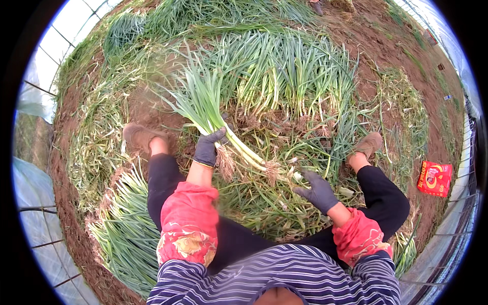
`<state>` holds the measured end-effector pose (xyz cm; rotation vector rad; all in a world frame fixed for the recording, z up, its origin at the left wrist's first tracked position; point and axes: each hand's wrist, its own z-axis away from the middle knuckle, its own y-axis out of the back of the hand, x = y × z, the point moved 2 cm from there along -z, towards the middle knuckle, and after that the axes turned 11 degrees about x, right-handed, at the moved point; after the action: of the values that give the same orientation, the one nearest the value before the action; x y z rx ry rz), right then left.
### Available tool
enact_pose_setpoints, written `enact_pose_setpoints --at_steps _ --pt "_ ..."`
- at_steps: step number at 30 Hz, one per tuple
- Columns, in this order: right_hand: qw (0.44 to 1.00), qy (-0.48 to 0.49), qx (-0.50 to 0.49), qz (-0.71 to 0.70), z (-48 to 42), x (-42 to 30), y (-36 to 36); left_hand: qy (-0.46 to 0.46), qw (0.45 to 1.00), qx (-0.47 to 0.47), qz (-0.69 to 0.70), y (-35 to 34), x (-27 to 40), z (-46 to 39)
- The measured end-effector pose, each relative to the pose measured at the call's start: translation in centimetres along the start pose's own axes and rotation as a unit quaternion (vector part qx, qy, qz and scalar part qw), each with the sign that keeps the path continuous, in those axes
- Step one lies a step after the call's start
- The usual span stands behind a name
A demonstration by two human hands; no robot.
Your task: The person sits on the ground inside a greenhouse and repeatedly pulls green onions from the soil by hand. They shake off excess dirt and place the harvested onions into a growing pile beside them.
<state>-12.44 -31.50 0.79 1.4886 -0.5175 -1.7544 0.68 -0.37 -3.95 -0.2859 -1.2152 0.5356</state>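
Observation:
My left hand [209, 146], in a dark glove, is closed around several green onion stalks [241, 144]. Their green leaves fan out up and to the left, and their brown roots hang toward the lower right. My right hand [317, 191], gloved too, is held with its fingers apart and nothing in it, over stripped leaves [278, 206] between my legs. Beyond the held stalks lies a wide row of green onions [282, 72], roots toward me. A heap of green onions [129, 232] rests beside my left leg.
Peeled, dry leaves [95, 152] cover the soil at the left. A red packet [434, 178] with writing lies on the bare soil at the right. Plastic sheeting on a frame [36, 206] runs along both sides. Another person's foot [316, 7] shows at the top.

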Motion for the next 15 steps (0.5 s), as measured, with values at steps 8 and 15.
enact_pose_setpoints --at_steps 8,15 --pt "0.893 -0.110 0.025 -0.436 -10.4 -6.2 -8.9 0.070 0.998 0.007 0.001 -2.6 -1.8 2.3" --pt "0.898 -0.097 0.162 -0.397 -10.7 -4.6 -10.9 0.043 0.991 0.121 0.024 -1.9 -3.5 1.5"
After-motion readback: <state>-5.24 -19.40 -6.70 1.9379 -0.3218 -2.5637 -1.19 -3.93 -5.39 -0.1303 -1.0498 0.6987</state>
